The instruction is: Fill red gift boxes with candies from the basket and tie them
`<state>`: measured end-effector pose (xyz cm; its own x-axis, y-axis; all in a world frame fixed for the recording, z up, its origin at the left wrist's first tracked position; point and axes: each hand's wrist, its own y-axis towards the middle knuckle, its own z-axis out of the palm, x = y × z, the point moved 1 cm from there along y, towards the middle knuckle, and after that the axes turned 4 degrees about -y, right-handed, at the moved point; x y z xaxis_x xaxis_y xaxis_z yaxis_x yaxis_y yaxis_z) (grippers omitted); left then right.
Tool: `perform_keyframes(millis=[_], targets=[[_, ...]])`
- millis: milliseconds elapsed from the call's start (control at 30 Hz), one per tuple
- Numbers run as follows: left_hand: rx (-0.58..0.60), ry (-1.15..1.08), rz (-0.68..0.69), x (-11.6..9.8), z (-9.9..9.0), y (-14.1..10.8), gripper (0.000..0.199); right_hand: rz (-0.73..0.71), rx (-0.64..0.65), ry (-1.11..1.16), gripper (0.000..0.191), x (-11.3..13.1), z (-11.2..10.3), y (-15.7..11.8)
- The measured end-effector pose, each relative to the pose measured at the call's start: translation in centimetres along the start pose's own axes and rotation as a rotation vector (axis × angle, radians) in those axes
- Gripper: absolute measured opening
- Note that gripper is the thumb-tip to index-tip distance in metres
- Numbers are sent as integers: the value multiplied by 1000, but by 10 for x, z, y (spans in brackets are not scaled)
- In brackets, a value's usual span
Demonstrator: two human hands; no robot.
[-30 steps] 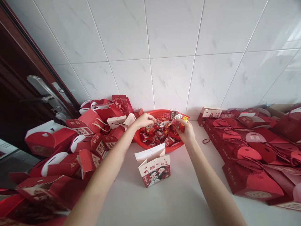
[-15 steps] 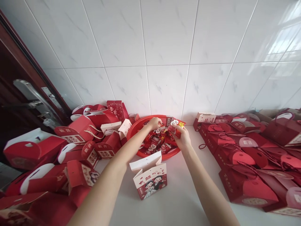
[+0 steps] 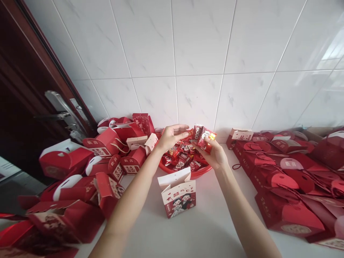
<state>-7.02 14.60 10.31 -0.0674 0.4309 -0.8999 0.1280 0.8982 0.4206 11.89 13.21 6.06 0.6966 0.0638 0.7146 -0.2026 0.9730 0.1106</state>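
A red basin [image 3: 197, 174] full of wrapped candies [image 3: 182, 160] stands against the tiled wall. My right hand [image 3: 215, 154] pinches several red candy packets [image 3: 202, 136] above the basin's right side. Over the left side of the basin is my left hand [image 3: 172, 138], its thumb and fingers apart, with a small gap between them. Nothing shows in it. In front of the basin an open-topped gift box [image 3: 179, 200] with a cartoon couple printed on it stands upright on the white surface, between my forearms.
Red gift boxes [image 3: 67, 157] crowd the left side, beside a dark door with a metal handle [image 3: 63, 111]. Rows of closed red boxes [image 3: 290, 211] with cords fill the right. A small cream-topped box [image 3: 242, 135] stands by the wall.
My left hand has risen out of the candies and its fingers have spread. My right hand has lifted slightly with its packets. The view has shifted left, showing more of the door.
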Motion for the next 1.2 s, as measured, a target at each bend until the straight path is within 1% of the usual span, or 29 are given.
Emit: perform_keyframes(millis=[133, 200, 267, 300, 367, 433, 467, 500, 567, 667, 733, 767, 833, 900, 1033, 1067, 1200], targets=[[21, 65, 15, -27, 0, -28, 48, 0, 86, -104, 32, 5, 20, -16], [22, 110, 23, -41, -2, -46, 49, -15, 105, -145, 30, 10, 27, -24], [31, 181, 29, -55, -8, -67, 45, -30, 125, -171, 30, 17, 29, -30], [49, 230, 23, -62, -11, -79, 41, -32, 143, -186, 30, 21, 30, -33], [143, 365, -2, -73, -18, -104, 30, -17, 204, -243, 29, 30, 28, -38], [228, 513, -81, -78, -22, -127, 27, 13, 287, -332, 28, 38, 26, -43], [240, 561, -126, -79, -22, -136, 28, 26, 327, -372, 28, 41, 25, -45], [237, 589, -168, -77, -21, -144, 29, 37, 363, -404, 29, 44, 24, -46], [186, 604, -222, -69, -16, -154, 31, 57, 425, -442, 31, 46, 23, -49], [84, 600, -222, -53, -6, -159, 27, 86, 516, -505, 33, 44, 23, -51], [48, 591, -207, -43, -2, -159, 24, 112, 562, -563, 35, 41, 24, -52], [46, 579, -204, -40, -1, -159, 26, 126, 579, -590, 37, 40, 25, -52], [71, 527, -221, -36, -1, -157, 30, 147, 609, -631, 40, 38, 26, -53], [102, 460, -248, -34, 0, -155, 31, 141, 631, -659, 41, 37, 28, -54], [81, 434, -257, -34, 3, -152, 25, 134, 652, -730, 36, 37, 28, -54], [93, 419, -258, -35, 5, -152, 25, 140, 658, -758, 36, 38, 28, -54], [213, 349, -270, -42, 8, -148, 42, 158, 636, -877, 40, 40, 24, -54]])
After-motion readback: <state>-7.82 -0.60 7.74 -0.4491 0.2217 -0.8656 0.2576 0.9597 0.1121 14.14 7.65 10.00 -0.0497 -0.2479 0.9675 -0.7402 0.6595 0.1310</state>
